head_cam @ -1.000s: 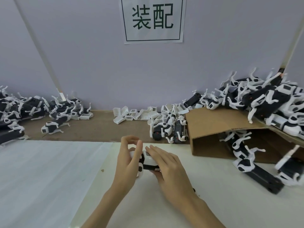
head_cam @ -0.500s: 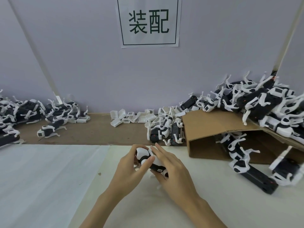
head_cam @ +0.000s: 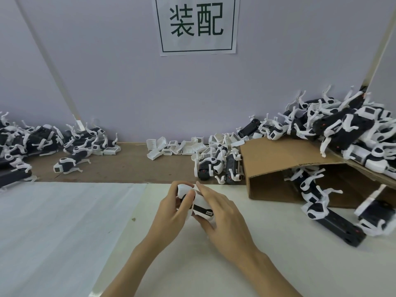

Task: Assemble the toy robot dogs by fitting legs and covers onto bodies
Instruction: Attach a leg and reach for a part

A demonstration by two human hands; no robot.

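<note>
Toy dog (head_cam: 200, 205) turned, white end now up; left hand (head_cam: 171, 211) and right hand (head_cam: 222, 213) both gripping it above white table (head_cam: 64, 232); lilac wall (head_cam: 107, 71), sign (head_cam: 196, 24)

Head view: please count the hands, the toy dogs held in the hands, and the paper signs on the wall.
Hands: 2, left hand and right hand
Held toy dog: 1
Wall sign: 1
Total: 4
</note>
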